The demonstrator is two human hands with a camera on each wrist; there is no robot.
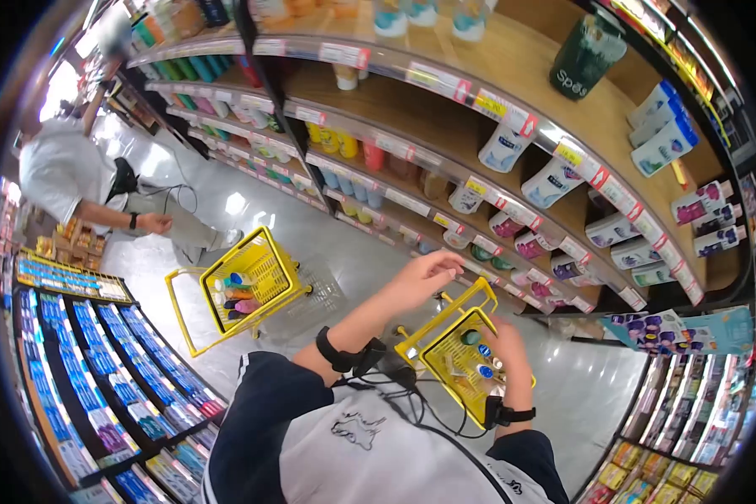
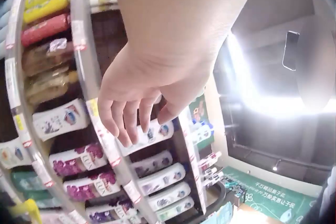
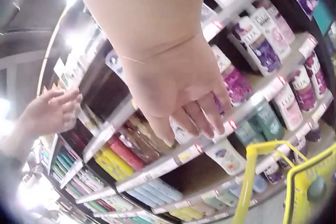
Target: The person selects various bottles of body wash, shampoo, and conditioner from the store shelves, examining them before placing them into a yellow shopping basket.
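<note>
My left hand (image 1: pixel 424 273) reaches forward in front of the shelving, with nothing in it. In the left wrist view, that hand (image 2: pixel 155 85) has its fingers hanging loosely, overlapping a white bottle (image 2: pixel 155 136) on the shelf. My right hand (image 1: pixel 504 344) is over the right side of a yellow basket cart (image 1: pixel 450 328), which holds several bottles. The right wrist view has this hand (image 3: pixel 178 90) empty too, its fingers relaxed and pointing down before the shelves. Purple-and-white LUX bottles (image 3: pixel 257 45) stand beyond it.
A second yellow cart (image 1: pixel 265 269) with bottles stands at left, near another person (image 1: pixel 63 168). Racks of blue packages (image 1: pixel 101 361) line the lower left. A dark green bottle (image 1: pixel 584 59) sits on the upper shelf. Black cables (image 1: pixel 403 382) hang across my front.
</note>
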